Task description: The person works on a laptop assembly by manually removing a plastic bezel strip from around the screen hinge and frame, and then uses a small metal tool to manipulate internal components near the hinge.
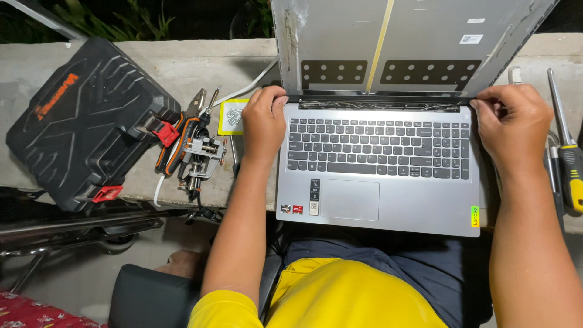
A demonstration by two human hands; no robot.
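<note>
At frame centre, the grey laptop (376, 176) lies between both hands: the left hand (264, 124) and right hand (513, 124) pinch its hinge corners. A green sticker (475, 216) marks its lower-right corner; a yellow-edged square label (231, 116) lies left.

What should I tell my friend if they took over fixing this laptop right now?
Left hand: gripping the left end of the hinge edge, where the lid meets the keyboard.
Right hand: gripping the right end of the same edge.
The silver laptop sits open on the concrete ledge. Its screen panel is already out, so the bare lid shell and the hinge strip show.
Done: screen removed.
Left: probably the hinge area; nothing there looks freed yet.
Tools: pliers and small tools by the black tool case to the left; yellow-handled screwdriver to the right.
</note>
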